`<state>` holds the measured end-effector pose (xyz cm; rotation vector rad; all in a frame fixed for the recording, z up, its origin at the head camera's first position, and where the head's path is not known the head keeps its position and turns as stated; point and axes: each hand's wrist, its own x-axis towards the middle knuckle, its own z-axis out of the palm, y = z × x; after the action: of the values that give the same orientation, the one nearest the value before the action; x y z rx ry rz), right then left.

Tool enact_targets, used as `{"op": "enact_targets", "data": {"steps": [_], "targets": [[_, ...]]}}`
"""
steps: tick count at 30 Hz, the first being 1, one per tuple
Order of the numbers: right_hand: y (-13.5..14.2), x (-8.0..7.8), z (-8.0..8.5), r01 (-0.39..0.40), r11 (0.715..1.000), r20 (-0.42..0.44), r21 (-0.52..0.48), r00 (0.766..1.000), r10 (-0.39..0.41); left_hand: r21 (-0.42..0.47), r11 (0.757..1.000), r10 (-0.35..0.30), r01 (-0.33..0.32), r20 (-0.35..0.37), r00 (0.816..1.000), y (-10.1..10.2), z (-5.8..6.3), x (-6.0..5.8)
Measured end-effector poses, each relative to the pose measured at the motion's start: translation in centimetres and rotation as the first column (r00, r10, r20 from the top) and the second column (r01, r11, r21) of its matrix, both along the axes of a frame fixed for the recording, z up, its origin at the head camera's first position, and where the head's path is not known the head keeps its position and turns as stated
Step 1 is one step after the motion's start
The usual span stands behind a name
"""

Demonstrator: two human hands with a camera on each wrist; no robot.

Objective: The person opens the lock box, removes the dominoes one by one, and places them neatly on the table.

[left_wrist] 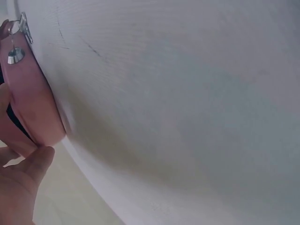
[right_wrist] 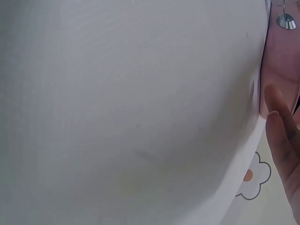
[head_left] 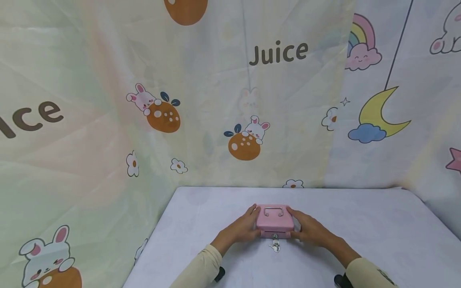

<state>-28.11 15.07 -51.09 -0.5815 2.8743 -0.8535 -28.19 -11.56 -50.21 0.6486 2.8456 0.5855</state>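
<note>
A small pink cash box with a wire handle on its lid stands on the table. From the lock on its front hang small keys. My left hand grips the box's left side, thumb near the front corner and fingers toward the back. On the opposite side my right hand holds it in the same way. A dark gap shows between lid and base in the left wrist view, where fingertips touch the box's corner. Fingers also lie against the pink side in the right wrist view.
The white-covered table reaches back to a printed cloth wall with rabbits, fruit and lettering. Another patterned cloth hangs at the right. Dark wrist gear shows by the left sleeve.
</note>
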Motion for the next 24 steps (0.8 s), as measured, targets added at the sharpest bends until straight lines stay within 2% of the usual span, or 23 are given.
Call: {"op": "enact_targets", "data": {"steps": [7,24], "targets": [[0.2,-0.1,0.5,0.024,1.000,0.060,0.010,0.998,-0.024,-0.007,1.000,-0.010,0.010,-0.025,1.000,-0.1,0.1,0.0],[0.2,0.2,1.8,0.009,0.998,0.088,-0.062,0.996,-0.003,0.021,1.000,0.005,-0.004,-0.045,0.999,-0.4,0.1,-0.1]]}}
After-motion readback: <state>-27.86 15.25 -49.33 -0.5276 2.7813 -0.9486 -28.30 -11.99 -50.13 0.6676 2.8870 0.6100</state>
